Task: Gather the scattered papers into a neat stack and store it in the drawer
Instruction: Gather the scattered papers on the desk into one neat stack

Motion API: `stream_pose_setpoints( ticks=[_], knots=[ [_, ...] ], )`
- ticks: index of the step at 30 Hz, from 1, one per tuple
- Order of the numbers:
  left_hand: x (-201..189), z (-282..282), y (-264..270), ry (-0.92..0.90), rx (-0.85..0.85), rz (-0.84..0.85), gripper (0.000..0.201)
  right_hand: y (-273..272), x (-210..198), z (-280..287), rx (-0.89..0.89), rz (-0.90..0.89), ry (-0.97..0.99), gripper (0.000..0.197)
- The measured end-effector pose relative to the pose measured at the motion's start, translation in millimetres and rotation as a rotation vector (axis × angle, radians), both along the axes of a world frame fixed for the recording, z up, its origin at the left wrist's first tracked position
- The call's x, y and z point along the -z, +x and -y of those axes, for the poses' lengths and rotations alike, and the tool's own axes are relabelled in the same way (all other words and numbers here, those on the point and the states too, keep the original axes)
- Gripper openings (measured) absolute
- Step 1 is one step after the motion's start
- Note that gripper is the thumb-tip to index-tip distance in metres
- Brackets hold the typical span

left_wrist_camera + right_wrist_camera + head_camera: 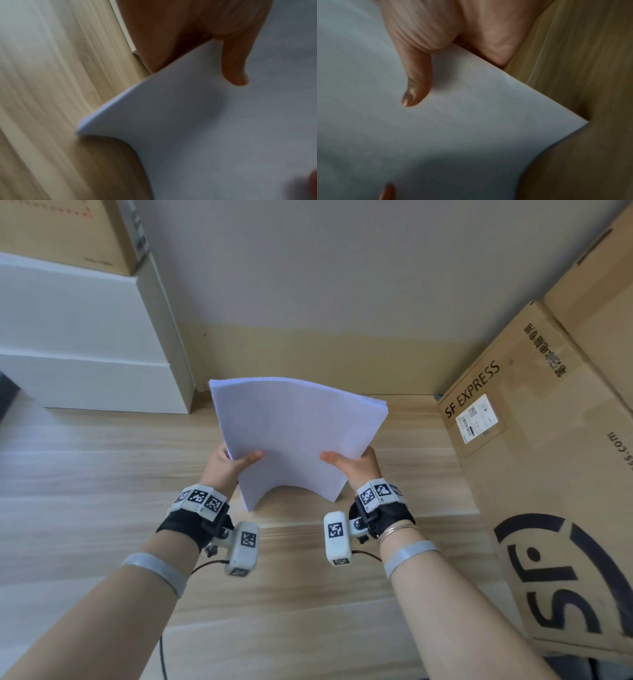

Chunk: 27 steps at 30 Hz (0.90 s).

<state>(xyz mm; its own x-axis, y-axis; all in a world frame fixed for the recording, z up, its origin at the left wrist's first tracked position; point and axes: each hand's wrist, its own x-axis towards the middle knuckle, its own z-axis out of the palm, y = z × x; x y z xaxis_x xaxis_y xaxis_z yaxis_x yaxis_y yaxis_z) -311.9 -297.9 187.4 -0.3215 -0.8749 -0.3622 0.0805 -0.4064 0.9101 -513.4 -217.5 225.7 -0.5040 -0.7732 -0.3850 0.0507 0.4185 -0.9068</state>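
A stack of white papers [294, 436] is held up above the wooden floor, bowed upward across its width so the near edge arches. My left hand [229, 462] grips its left edge, thumb on top and fingers hidden beneath. My right hand [356, 462] grips the right edge the same way. In the left wrist view the thumb presses the paper stack [214, 128], whose near corner hangs free over the floor. In the right wrist view my thumb lies on the paper stack [453, 128]. The white drawer unit [85, 344] stands at the left, its drawers closed.
A large SF Express cardboard box [534, 460] stands at the right, close to my right arm. Another cardboard box [65, 231] sits on top of the drawer unit. The grey wall [342, 268] lies ahead, with light wooden floor [102, 491] below.
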Motion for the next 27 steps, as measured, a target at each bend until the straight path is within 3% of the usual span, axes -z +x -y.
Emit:
stream_pose_setpoints(
  ticks=[3,4,7,12,17,22,27],
  knots=[
    [1,-5,-4,-0.019,-0.008,0.136,0.023,7,15,-3,0.025,0.016,0.060,0.054],
    [0,-5,-4,-0.047,-0.026,0.162,0.013,6,17,-2,0.042,0.016,0.052,0.053],
    [4,-4,-1,-0.109,0.004,0.170,0.024,0,15,-2,0.040,0.025,0.035,0.044],
    [15,-14,-1,-0.090,0.025,0.203,0.022,5,30,-4,0.016,0.013,0.090,0.053],
    [17,-14,-2,-0.051,-0.003,0.209,0.021,6,33,-3,-0.029,0.011,0.060,0.027],
    [16,-9,-1,-0.023,-0.011,0.354,0.002,5,32,4,-0.036,-0.025,0.088,0.014],
    [8,-15,14,-0.014,0.118,0.418,0.021,6,32,3,-0.129,-0.060,0.141,0.028]
  ],
)
